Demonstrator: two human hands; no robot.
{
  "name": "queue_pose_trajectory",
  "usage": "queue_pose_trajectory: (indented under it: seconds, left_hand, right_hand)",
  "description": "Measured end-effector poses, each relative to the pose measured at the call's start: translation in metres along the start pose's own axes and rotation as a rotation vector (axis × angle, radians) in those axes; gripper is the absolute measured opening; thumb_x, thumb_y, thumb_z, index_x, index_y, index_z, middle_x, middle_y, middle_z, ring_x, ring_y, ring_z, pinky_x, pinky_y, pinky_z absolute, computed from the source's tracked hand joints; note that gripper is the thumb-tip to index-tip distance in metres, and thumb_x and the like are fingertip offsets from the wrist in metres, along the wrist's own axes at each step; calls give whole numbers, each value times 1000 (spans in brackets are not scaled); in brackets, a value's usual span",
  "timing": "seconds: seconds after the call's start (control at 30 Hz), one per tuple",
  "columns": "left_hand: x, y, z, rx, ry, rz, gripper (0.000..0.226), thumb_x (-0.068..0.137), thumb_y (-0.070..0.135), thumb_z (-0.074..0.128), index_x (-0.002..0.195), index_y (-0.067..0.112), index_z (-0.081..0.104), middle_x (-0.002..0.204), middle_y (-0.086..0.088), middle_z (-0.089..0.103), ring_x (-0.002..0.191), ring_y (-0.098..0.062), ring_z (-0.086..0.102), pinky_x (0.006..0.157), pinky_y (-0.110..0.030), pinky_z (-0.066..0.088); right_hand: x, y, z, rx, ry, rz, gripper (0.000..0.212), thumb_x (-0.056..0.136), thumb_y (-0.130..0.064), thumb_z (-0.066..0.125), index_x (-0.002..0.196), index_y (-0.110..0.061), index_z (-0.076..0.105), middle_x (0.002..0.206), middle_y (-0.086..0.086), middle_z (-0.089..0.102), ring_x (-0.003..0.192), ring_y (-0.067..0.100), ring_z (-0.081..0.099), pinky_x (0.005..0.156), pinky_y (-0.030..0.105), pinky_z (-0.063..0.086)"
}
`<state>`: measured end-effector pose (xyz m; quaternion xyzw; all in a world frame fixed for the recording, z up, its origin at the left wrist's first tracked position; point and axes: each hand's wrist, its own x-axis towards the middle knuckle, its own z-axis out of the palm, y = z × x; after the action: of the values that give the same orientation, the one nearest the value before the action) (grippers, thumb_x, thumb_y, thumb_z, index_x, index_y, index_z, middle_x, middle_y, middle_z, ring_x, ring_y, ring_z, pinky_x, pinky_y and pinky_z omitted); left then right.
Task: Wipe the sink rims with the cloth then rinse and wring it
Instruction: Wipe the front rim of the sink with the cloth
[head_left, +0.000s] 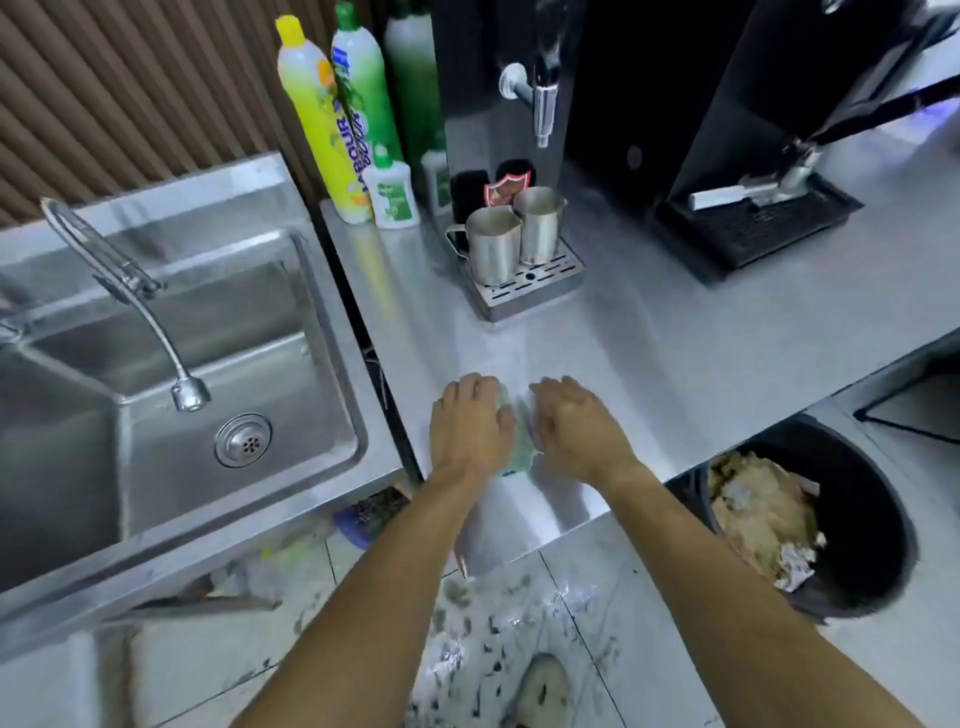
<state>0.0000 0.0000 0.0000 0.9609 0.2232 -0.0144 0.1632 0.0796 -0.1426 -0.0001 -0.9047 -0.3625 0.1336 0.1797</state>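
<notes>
Pressing down on a pale green cloth (521, 441), both hands lie flat on a brushed steel counter (675, 358), close to its front edge. L hand (470, 426) is palm-down w/ fingers spread over the cloth's left part, covering most of it; not clenched, more a flat press. R hand (576, 423) is also palm-down, fingers loosely extended, its inner edge touching the cloth's right side. Cloth looks soft and bunched, folded into a narrow strip between the two hands; only a sliver shows.

Left of the L hand, past a dark gap, sits the stainless sink (332, 312): rectangular basin, rounded corners, round perforated drain. A curved chrome tap (156, 317) arcs over the basin.

Beyond the hands stand two steel pitchers (493, 244) on a slotted drip tray (530, 283). Farther back-left: tall plastic bottles, one yellow (317, 119), one green (363, 88).

Right of the R hand, below counter level, a round black bin (872, 519) holds crumpled waste. Floor tiles underneath look speckled w/ dirt.
</notes>
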Motion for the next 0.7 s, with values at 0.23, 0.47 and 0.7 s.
queue_pose_trajectory:
  seconds: [0.23, 0.47, 0.7]
  left_hand:
    - [-22, -5, 62, -73, 136, -14, 56, 102, 34, 33, 149, 6, 44, 164, -16, 33, 154, -37, 25, 125, -48, 24]
    - [-11, -32, 56, 17, -9, 167, 71, 103, 49, 15, 165, 15, 13, 173, -1, 6, 160, -21, -3, 130, -39, 2]
    - [-11, -30, 60, 67, 5, 163, 74, 105, 58, 25, 165, 18, 11, 173, 0, 4, 160, -21, -6, 129, -41, -4]
  right_hand:
    - [-17, 19, 52, -30, 43, -3, 66, 104, -40, 16, 159, -8, 34, 168, 12, 29, 157, 35, 22, 128, 45, 13]
    - [-22, 30, 72, -93, 91, -7, 61, 109, -40, 20, 162, -10, 26, 170, 9, 20, 159, 27, 13, 131, 43, 7]
    - [-24, 33, 73, -96, 94, -11, 60, 110, -40, 19, 163, -12, 22, 171, 7, 17, 160, 25, 9, 131, 42, 6]
